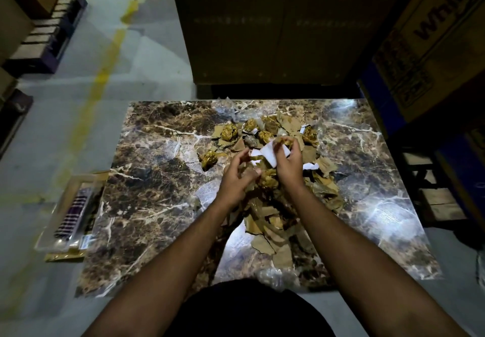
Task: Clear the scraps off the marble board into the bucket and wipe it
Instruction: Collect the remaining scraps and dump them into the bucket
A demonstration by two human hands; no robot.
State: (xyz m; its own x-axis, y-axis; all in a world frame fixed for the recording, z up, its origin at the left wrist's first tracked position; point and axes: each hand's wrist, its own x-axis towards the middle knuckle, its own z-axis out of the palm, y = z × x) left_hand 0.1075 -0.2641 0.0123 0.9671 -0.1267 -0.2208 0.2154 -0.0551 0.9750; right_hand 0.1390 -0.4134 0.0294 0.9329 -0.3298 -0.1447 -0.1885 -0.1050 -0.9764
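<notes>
Marble board point(147, 205) still littered: right hand point(288, 163) pinches white paper point(270, 154), left hand point(236, 179) gathers brown scraps point(265, 221); bucket unseen, so locating it likely comes next.

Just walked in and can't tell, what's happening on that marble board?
A person is gathering scraps on the marble board. The right hand pinches a white paper piece; the left hand reaches into the pile of brown paper scraps with curled fingers. Most scraps and crumpled gold tape wads are uncleared. No bucket is visible.
</notes>
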